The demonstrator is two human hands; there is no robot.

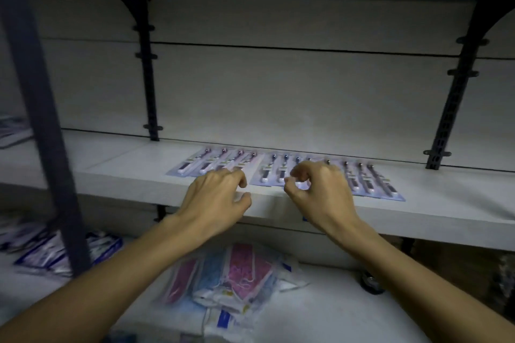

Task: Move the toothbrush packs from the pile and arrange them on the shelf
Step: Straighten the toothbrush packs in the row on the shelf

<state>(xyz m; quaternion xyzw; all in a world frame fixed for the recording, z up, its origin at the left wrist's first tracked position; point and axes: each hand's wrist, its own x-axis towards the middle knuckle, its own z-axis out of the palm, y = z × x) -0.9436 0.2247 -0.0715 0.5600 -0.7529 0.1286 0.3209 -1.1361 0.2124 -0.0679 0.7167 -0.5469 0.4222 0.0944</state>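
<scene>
Three toothbrush packs lie flat side by side on the white shelf [434, 192]: a left pack [211, 164], a middle pack [274, 171] and a right pack [370, 182]. My left hand [216, 198] hovers at the shelf's front edge, its fingers loosely curled, with the fingertips by the gap between the left and middle packs. My right hand [320, 192] covers the near right corner of the middle pack. Its thumb and forefinger are curled but apart, and nothing is pinched between them. A blurred pile of blue-white packs [55, 250] lies on the lower level at the left.
Bagged pink and blue goods [228, 273] lie on the lower surface under my arms, with a small dark round object [372, 284] to their right. A dark upright post [41, 108] stands close on the left. Black shelf brackets [149, 69] [451, 103] flank the bay. More packs [12, 131] lie far left.
</scene>
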